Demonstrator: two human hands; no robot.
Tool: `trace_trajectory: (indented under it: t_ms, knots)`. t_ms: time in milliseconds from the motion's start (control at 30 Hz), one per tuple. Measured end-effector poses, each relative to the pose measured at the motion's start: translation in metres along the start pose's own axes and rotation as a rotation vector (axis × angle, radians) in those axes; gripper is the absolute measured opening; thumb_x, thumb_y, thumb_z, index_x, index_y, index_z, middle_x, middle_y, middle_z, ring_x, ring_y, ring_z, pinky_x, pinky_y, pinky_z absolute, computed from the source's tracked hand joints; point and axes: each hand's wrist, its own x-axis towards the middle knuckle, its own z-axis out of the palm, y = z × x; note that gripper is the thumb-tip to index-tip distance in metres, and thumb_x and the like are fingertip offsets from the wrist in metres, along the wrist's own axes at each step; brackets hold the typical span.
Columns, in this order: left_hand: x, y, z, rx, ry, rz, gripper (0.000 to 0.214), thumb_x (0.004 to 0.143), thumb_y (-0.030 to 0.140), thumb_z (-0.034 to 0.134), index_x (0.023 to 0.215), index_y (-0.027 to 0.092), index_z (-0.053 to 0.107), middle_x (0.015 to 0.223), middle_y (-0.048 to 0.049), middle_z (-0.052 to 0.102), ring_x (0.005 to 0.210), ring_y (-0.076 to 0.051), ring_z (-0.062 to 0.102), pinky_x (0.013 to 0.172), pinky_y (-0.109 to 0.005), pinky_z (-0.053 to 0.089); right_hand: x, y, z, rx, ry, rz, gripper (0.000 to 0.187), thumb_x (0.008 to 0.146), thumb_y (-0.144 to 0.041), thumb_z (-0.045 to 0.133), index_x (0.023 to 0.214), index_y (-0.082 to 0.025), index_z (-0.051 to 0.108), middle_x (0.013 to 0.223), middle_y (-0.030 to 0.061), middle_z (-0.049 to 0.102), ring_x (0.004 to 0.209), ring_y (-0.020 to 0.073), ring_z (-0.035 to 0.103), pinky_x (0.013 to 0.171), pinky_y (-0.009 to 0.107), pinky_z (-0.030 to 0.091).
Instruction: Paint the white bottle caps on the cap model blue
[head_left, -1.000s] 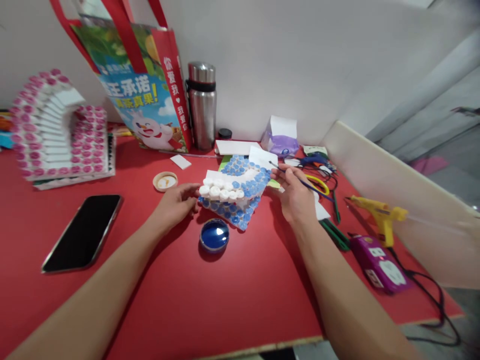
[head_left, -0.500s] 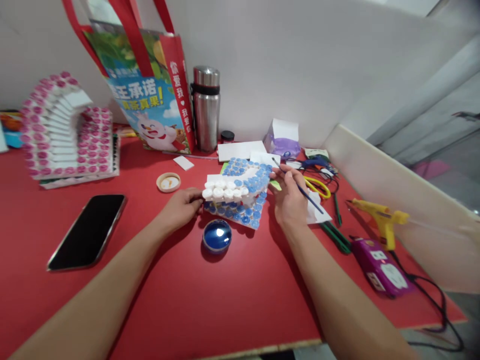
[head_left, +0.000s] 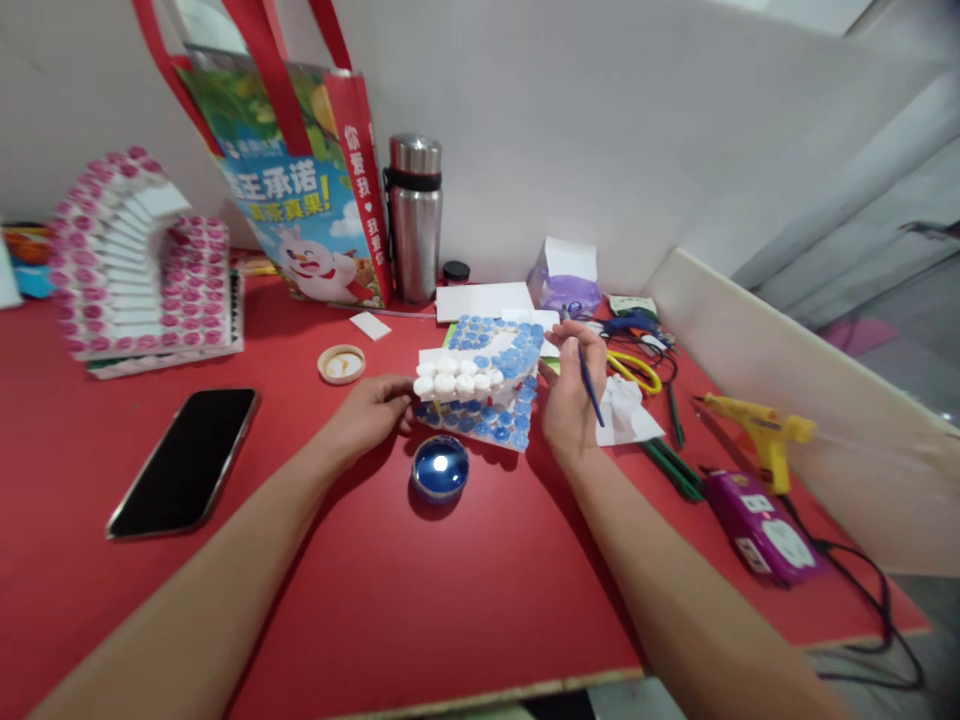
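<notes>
Blue-and-white curved model of board and small round studs (head_left: 517, 365): the model is standing on the red tabletop (head_left: 480, 600) between the hands, at the left fingertips and just left of the right fingers. The right hand (head_left: 574, 390) is pinching a slim dark-blue paintbrush (head_left: 591, 385) between thumb and fingers; its tip is not showing clearly. The left hand (head_left: 373, 408) is bending its fingers, held close together, at the model's left edge; whether they are gripping or only resting there, I cannot tell.

Step in hand, as judged: colouring the studs. Those towards the right fingers are showing blue; the raised rows nearest the left fingertips are showing white.

Next move, as judged: this is calling for steadying the model with the left fingers and bringing the brush tip to a white stud or to the round open pot of glossy blue liquid (head_left: 440, 470).

Surroundings: a crumpled white tissue (head_left: 622, 412) is lying just right of the right hand, with a long green tool (head_left: 673, 470) near it. A round pale lid (head_left: 341, 365) is lying just beyond the left hand.

Caution: the pot is standing uncovered just on the near side of the left fingertips, so a low wrist is risking its rim.
</notes>
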Motion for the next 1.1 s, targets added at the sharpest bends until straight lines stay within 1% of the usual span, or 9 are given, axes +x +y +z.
trace_trajectory:
  t_ms: [100, 200, 333, 500, 700, 800, 933, 1033, 1100]
  knots:
    - [0.0, 0.002, -0.001, -0.001, 0.032, -0.048, 0.02, 0.084, 0.014, 0.07, 0.102, 0.015, 0.076, 0.071, -0.002, 0.069, 0.058, -0.016, 0.061, 0.061, -0.027, 0.048, 0.005, -0.001, 0.005, 0.084, 0.066, 0.103, 0.039, 0.104, -0.066, 0.069, 0.126, -0.034, 0.066, 0.137, 0.0049, 0.073, 0.136, 0.0271, 0.072, 0.096, 0.045, 0.067]
    - [0.0, 0.012, -0.002, -0.006, 0.054, -0.073, 0.031, 0.081, 0.011, 0.069, 0.112, 0.015, 0.076, 0.066, 0.0018, 0.064, 0.053, -0.015, 0.056, 0.057, -0.026, 0.042, 0.008, -0.001, 0.01, 0.083, 0.107, 0.14, 0.036, 0.102, -0.063, 0.071, 0.123, -0.034, 0.067, 0.135, 0.0041, 0.073, 0.133, 0.0245, 0.073, 0.096, 0.04, 0.065]
    - [-0.003, 0.027, 0.001, -0.061, 0.077, -0.175, 0.036, 0.076, 0.007, 0.069, 0.111, 0.013, 0.076, 0.062, 0.0051, 0.056, 0.051, -0.013, 0.05, 0.053, -0.025, 0.038, 0.006, 0.0, 0.015, 0.094, 0.135, 0.123, 0.032, 0.102, -0.057, 0.071, 0.122, -0.033, 0.068, 0.139, 0.0053, 0.073, 0.134, 0.0225, 0.073, 0.106, 0.041, 0.063]
    - [-0.007, 0.037, 0.003, -0.12, 0.105, -0.25, 0.04, 0.069, 0.004, 0.065, 0.107, 0.011, 0.076, 0.068, 0.0027, 0.062, 0.049, -0.009, 0.045, 0.049, -0.021, 0.033, 0.004, -0.002, 0.022, 0.213, 0.162, 0.143, 0.032, 0.099, -0.058, 0.073, 0.119, -0.033, 0.068, 0.134, 0.0052, 0.073, 0.129, 0.0221, 0.074, 0.095, 0.036, 0.065]
    - [-0.006, 0.034, -0.001, -0.158, 0.108, -0.252, 0.042, 0.066, 0.004, 0.063, 0.104, 0.008, 0.077, 0.065, 0.0018, 0.061, 0.049, -0.008, 0.044, 0.047, -0.02, 0.026, 0.014, 0.003, 0.032, 0.252, 0.09, 0.113, 0.032, 0.1, -0.059, 0.073, 0.12, -0.034, 0.068, 0.13, 0.0015, 0.074, 0.125, 0.0195, 0.077, 0.09, 0.033, 0.064]
    - [-0.005, 0.034, -0.001, -0.142, 0.101, -0.245, 0.036, 0.068, 0.004, 0.065, 0.1, 0.01, 0.079, 0.068, 0.0008, 0.062, 0.049, -0.008, 0.044, 0.048, -0.02, 0.028, 0.017, 0.01, 0.033, 0.251, 0.047, 0.128, 0.035, 0.099, -0.061, 0.076, 0.118, -0.032, 0.068, 0.126, 0.0001, 0.075, 0.122, 0.0186, 0.078, 0.089, 0.032, 0.063]
    - [-0.007, 0.036, 0.003, -0.095, 0.14, -0.254, 0.033, 0.073, 0.002, 0.063, 0.1, 0.011, 0.078, 0.072, -0.0006, 0.067, 0.049, -0.009, 0.047, 0.049, -0.022, 0.036, 0.017, 0.017, 0.029, 0.216, 0.007, 0.154, 0.038, 0.097, -0.062, 0.078, 0.118, -0.031, 0.07, 0.124, -0.0002, 0.077, 0.12, 0.0193, 0.078, 0.086, 0.031, 0.061]
    - [-0.007, 0.033, 0.007, -0.082, 0.144, -0.246, 0.036, 0.074, 0.0, 0.061, 0.105, 0.011, 0.077, 0.081, -0.0038, 0.073, 0.048, -0.008, 0.05, 0.047, -0.023, 0.035, 0.018, 0.017, 0.025, 0.198, -0.034, 0.154, 0.036, 0.098, -0.061, 0.077, 0.118, -0.032, 0.072, 0.124, -0.0003, 0.078, 0.122, 0.0206, 0.078, 0.089, 0.034, 0.061]
    - [-0.006, 0.029, 0.007, -0.09, 0.132, -0.202, 0.039, 0.073, 0.0, 0.062, 0.107, 0.011, 0.077, 0.094, -0.0078, 0.079, 0.048, -0.007, 0.053, 0.046, -0.023, 0.035, 0.019, 0.014, 0.021, 0.179, -0.058, 0.151, 0.033, 0.098, -0.059, 0.078, 0.116, -0.032, 0.074, 0.125, 0.0009, 0.08, 0.123, 0.0223, 0.078, 0.091, 0.036, 0.062]
